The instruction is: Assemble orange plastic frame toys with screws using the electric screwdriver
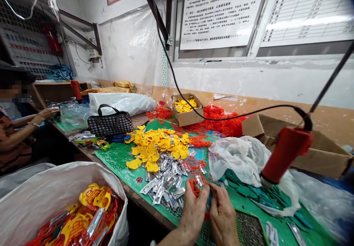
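While the left hand (193,203) has an orange plastic piece (197,181) pinched between thumb and fingers, the right hand (222,212) sits right beside it with its fingertips bunched up narrow. Can't tell what those right fingers have hold of, the spot's too hidden. That orange piece is on the near side of the yellow pile (159,142), a bit to its right.

Spilling off the near edge of the yellow pile there's a bunch of shiny metal strips (164,185), close to the left hand. Near side and further right of the pile is a green tray (239,225) full of tiny dark bits, just beside the right hand. Right of the pile you've got a crumpled white bag (235,155) with dark green pieces (249,189) by it, and a red power tool (287,153) hanging past that.

Behind the yellow pile is a small cardboard box (190,119) of more yellow bits, with a big orange heap (221,120) to the box's right. Left of the pile there's a checkered bag (110,124), and near-left a white sack (117,183) with yellow, orange and metal stuff inside. Way off left of the pile, another person (13,139) sits with their hands at the table.
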### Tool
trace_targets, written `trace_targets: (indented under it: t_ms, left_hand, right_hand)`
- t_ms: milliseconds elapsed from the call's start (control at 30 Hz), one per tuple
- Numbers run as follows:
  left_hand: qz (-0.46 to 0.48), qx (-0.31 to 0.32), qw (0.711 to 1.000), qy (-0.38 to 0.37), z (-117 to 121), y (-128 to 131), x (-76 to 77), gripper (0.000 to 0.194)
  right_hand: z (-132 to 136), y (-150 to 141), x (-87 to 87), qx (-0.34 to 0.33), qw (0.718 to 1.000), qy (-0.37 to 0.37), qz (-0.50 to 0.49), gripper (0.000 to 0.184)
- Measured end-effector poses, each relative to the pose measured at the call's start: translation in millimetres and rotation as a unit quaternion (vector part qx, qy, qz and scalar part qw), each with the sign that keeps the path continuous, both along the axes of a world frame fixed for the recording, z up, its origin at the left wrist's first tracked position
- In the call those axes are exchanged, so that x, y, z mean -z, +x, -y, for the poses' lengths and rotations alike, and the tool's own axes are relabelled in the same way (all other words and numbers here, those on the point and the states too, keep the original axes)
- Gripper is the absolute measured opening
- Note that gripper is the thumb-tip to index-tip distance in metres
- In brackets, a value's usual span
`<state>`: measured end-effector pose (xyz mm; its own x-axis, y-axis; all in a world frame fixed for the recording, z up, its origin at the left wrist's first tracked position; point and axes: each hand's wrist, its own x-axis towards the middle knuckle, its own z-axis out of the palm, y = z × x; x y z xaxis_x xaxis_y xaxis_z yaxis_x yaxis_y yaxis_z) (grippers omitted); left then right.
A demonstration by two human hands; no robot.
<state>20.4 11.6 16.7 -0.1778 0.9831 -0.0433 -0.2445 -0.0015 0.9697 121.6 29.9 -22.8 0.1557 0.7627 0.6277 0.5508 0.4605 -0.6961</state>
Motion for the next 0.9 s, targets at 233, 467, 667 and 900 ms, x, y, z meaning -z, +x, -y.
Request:
trace_targets:
  t_ms: [233, 467, 667, 900]
  left_hand:
    - [0.259, 0.057, 0.963, -0.051, -7, 3, 5.2, 0.045]
    - [0.323, 0.143, 0.923, -0.155, -7, -14, 4.4, 0.036]
    - [0.271, 0.233, 0.918, -0.171, 1, -21, -2.0, 0.035]
    - [0.219, 0.236, 0.932, -0.163, 4, -18, -3.3, 0.026]
  right_hand:
    - [8, 4, 14.2, 0.006, 0.991, 0.038, 0.126, 0.033]
    - [21, 39, -20.2, -0.190, 0.977, -0.027, 0.090, 0.038]
    - [33, 49, -42.2, -0.216, 0.961, -0.098, 0.142, 0.037]
    - [66, 24, -43.0, -0.115, 0.930, -0.209, 0.278, 0.051]
